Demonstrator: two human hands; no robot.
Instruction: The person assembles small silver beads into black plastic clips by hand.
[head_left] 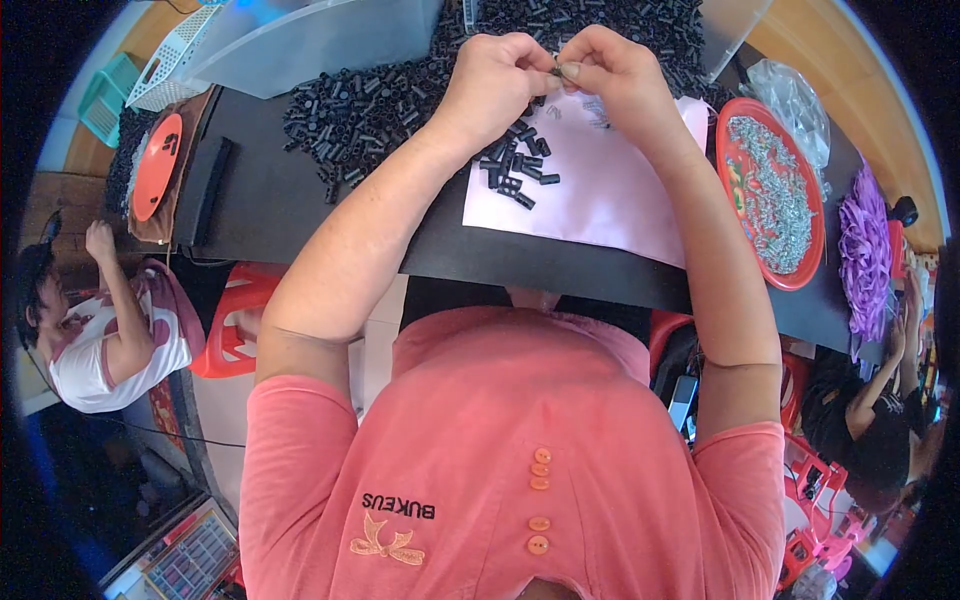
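My left hand (495, 85) and my right hand (620, 80) meet fingertip to fingertip above the far part of a pink sheet (590, 215). Both are closed in a pinch on a small dark piece (557, 70), mostly hidden by the fingers. On the sheet, below my left hand, lies a loose group of short black plastic tubes (515, 170), some with holes in their sides. Beside my right hand, a few small metal springs (597, 108) rest on the sheet.
A large heap of black tubes (350, 125) spreads around a clear plastic bin (330, 45). At right stand a red plate of metal springs (775, 200), a clear bag (795, 100) and a purple bundle (865, 245). Other people sit at both sides; a red plate (158, 170) is at left.
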